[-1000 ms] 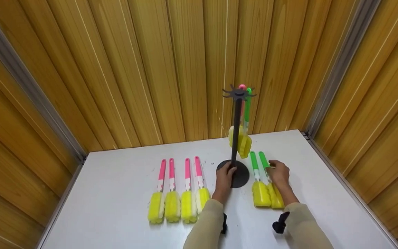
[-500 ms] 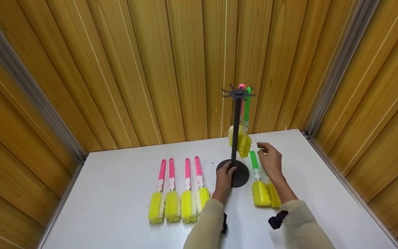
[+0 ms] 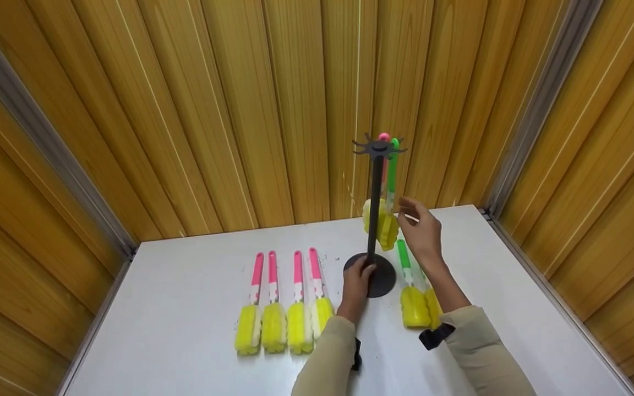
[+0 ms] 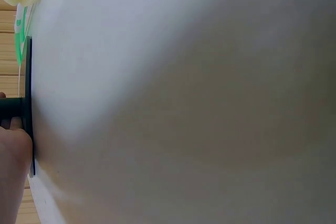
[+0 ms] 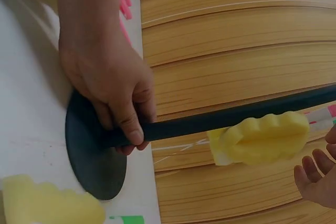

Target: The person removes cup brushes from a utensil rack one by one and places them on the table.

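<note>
A black stand (image 3: 376, 190) with a round base and several hooks on top stands upright. My left hand (image 3: 355, 283) grips its pole just above the base, also seen in the right wrist view, with the thumb (image 5: 128, 121) on the pole. From the hooks hang a green-handled sponge brush (image 3: 387, 231) and a pink-handled sponge brush (image 3: 384, 168), partly hidden by the pole. My right hand (image 3: 422, 225) is raised beside the hanging brushes, fingers loosely bent around nothing. In the right wrist view its fingers (image 5: 312, 169) are close to the yellow sponge (image 5: 268, 137); contact cannot be made out.
Two green-handled sponge brushes (image 3: 416, 307) lie right of the stand, one partly under my right forearm. Left of it, several pink-handled sponge brushes (image 3: 274, 330) lie in a row on the white table (image 3: 174, 308). Wood-patterned walls (image 3: 295, 110) enclose the table.
My right hand has risen from the green-handled brushes on the table, moving up and left to the hanging brushes. My left hand stays on the pole.
</note>
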`<state>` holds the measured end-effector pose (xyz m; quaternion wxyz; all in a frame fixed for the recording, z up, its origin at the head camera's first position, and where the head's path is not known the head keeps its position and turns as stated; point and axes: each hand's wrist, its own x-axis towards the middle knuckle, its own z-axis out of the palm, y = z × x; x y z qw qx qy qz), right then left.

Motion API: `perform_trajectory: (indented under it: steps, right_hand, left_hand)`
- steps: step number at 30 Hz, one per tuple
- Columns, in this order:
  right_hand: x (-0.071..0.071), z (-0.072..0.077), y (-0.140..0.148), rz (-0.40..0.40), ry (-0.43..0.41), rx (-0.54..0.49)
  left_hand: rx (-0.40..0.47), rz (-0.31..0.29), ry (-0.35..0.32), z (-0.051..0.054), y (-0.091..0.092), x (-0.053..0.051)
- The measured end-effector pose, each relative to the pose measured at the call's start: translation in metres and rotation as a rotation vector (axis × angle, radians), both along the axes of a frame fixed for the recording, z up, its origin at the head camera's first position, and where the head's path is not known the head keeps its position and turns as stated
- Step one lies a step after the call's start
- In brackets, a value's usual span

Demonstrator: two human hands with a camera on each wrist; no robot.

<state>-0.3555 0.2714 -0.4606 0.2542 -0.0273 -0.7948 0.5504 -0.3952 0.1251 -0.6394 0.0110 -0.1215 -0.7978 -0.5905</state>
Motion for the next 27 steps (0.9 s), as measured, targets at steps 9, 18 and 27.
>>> perform_trajectory:
  steps: [9, 18, 27]
  right_hand:
    - [-0.007, 0.020, -0.012, 0.034, 0.114, -0.059]
    - [-0.015, 0.028, -0.019, 0.003, 0.166, -0.047]
    - [-0.017, 0.031, -0.023, -0.016, 0.204, -0.046]
  left_hand:
    - [0.026, 0.008, -0.014, -0.002, 0.002, -0.001]
    - [-0.001, 0.016, -0.017, -0.001, 0.003, -0.001]
    - [-0.001, 0.018, -0.006, -0.001, 0.002, -0.001]
